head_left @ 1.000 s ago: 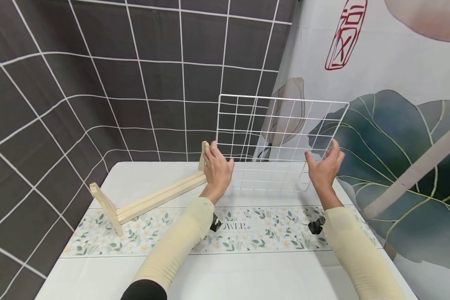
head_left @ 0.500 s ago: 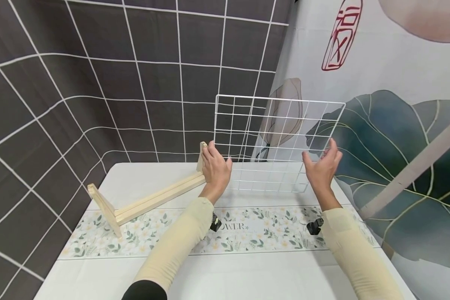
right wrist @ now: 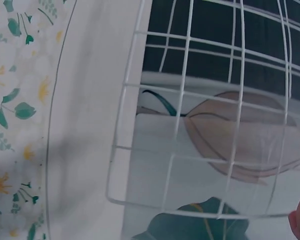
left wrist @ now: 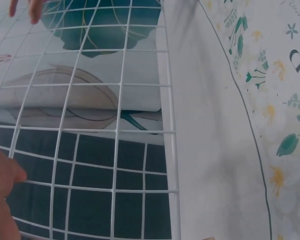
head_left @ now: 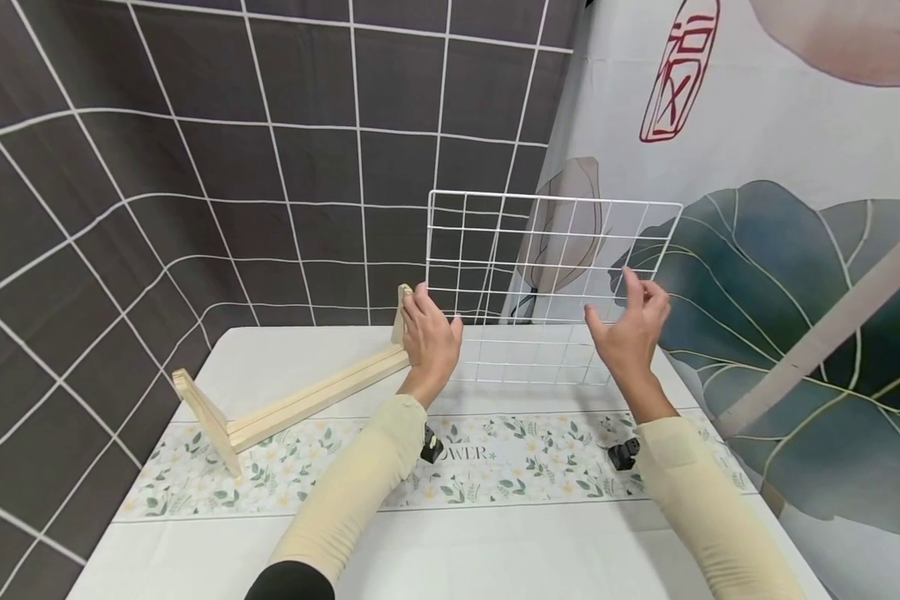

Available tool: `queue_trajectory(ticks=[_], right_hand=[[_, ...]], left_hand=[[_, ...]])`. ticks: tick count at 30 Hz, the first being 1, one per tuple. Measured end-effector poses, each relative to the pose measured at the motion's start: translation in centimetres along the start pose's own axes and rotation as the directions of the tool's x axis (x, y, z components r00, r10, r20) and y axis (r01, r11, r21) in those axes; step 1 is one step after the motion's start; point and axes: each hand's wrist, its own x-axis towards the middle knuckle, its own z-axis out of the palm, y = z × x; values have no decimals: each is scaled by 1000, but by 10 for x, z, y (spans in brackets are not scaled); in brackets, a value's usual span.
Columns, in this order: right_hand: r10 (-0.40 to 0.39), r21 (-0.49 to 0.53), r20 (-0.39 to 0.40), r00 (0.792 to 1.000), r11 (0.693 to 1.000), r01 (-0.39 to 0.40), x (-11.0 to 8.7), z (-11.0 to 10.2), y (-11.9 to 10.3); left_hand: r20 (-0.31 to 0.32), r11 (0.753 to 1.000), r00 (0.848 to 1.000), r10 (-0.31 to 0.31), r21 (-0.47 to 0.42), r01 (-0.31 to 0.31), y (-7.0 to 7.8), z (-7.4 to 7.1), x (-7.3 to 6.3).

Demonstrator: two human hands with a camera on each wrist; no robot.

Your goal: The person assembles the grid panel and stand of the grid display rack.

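Observation:
A white wire grid panel [head_left: 555,197] stands upright over the far part of the table, leaning back slightly. My left hand [head_left: 432,346] holds its left edge, with the thumb in front; the far fingers are partly hidden. Close beside that hand is the far end board of a pale wooden stand [head_left: 318,400], which lies diagonally to the left. My right hand [head_left: 632,333] is near the right side of the panel, thumb and fingers spread. In the right wrist view the panel's right edge [right wrist: 121,201] shows, with only a piece of a finger near it.
The white table [head_left: 525,550] carries a floral printed band [head_left: 540,479]. A dark cloth with white grid lines [head_left: 307,158] hangs behind and at the left. At the right hangs a pale cloth with a large leaf print [head_left: 765,275].
My right hand has shifted left and turned, its fingers coming off the panel's right edge. The left hand, the panel and the wooden stand stay nearly where they were.

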Motion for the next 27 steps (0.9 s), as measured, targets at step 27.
queue_trajectory(ticks=[27], right_hand=[[-211, -158, 143, 967, 960, 233, 2, 32, -59]], left_hand=[[-1, 1000, 1000, -21, -18, 20, 1, 1, -2]])
